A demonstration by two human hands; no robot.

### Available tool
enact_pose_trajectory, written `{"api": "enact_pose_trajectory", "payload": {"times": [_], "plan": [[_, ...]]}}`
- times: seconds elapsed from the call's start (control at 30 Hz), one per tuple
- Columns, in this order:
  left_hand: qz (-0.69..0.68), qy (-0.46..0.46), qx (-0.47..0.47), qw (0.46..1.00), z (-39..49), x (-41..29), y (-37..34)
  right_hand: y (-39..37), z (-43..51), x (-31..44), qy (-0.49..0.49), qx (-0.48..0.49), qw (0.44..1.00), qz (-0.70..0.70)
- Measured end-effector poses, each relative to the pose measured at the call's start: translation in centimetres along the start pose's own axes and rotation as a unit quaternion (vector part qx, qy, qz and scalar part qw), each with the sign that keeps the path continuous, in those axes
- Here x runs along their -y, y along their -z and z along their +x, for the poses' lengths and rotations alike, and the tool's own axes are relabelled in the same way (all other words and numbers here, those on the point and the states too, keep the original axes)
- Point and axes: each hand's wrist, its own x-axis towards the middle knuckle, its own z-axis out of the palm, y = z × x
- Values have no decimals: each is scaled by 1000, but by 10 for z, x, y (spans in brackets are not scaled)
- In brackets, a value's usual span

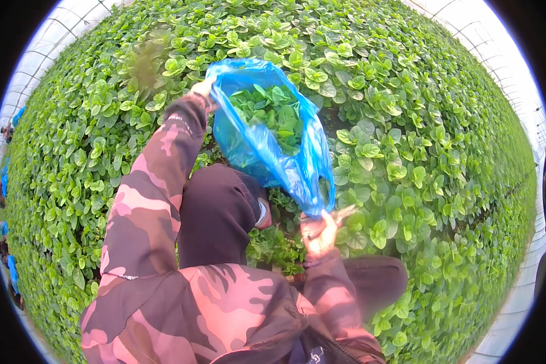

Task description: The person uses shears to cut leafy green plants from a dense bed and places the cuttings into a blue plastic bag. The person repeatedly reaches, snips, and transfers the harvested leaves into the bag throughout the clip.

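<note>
A blue plastic carrier bag (250, 150) is stretched wide between my two hands, its mouth facing up towards me. Loose green leaves (273, 109) fill part of it. My left hand (204, 87) grips the bag's rim at the upper left, with the fingertips partly hidden by the plastic. Lower down, near my bent knee, my right hand (319, 231) pinches the gathered handle end between thumb and fingers. The bag hangs just above leafy green plants (373, 150), beyond my left knee (216, 214).
Dense rows of the same crop surround me on all sides. A framed greenhouse wall (496, 50) curves along both edges of the view. At the far left, several people sit or crouch beside blue bags (12, 273). A shoe (265, 214) shows beneath the bag.
</note>
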Motion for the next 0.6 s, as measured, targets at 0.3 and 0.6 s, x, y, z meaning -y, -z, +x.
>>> {"api": "enact_pose_trajectory", "payload": {"times": [0.3,0.6], "plan": [[195,6,-67,978,-100,65,76,82,4,-20,32,-298,816,-495],[512,-554,72,652,-158,77,-11,109,34,48,265,-347,526,-730]]}}
